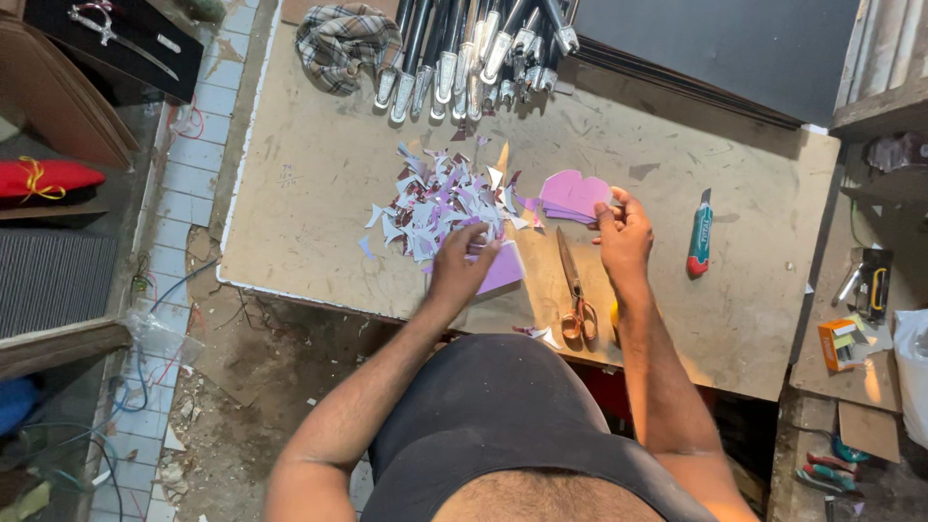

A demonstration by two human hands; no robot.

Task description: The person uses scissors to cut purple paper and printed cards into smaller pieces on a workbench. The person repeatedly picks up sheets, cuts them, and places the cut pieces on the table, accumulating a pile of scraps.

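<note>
left hand (pixel 462 263) blurred on purple sheet (pixel 503 271); grip unclear

On my scuffed brown worktop (pixel 319 193) the long scissors (pixel 574 290) lie near the front edge, with the heap of paper scraps (pixel 435 198) to their left, the stack of purple cut-outs (pixel 572 196) just beyond them, the green utility knife (pixel 700 235) to their right, and the checked cloth (pixel 345 41) and row of metal-tipped black rods (pixel 474 53) far beyond them.

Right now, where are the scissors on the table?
The scissors lie on the table between the two hands, just left of the right hand, handles toward the person.
</note>
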